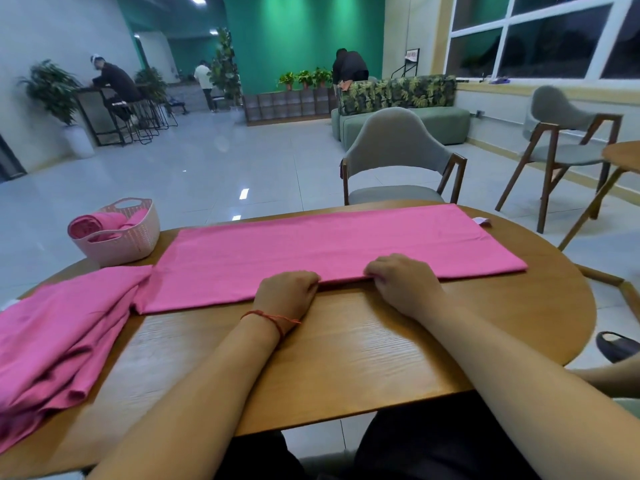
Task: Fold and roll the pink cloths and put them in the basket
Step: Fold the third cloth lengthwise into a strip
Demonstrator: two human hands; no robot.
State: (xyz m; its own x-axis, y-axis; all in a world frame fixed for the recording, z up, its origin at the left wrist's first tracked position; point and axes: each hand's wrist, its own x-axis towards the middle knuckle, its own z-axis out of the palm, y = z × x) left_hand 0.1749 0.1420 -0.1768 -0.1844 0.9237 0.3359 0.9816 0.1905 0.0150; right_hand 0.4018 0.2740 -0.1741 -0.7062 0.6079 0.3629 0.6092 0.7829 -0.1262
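Head view: seemingly mid-fold, left hand [285, 294] and right hand [401, 289] pinch the long pink fabric cloth's [329, 244] edge opposite the grey padded chair [394, 147]; next, lift evenly.

We see folded cloth [332, 251] across table [363, 348] middle, loose cloths [59, 341] left of it, basket [138, 237] behind those with a roll [85, 226] in it, chair [394, 147] behind table.

Pink cloth [332, 251] smooth, matt; table [363, 344] grained glossy wood; basket [138, 233] perforated plastic.
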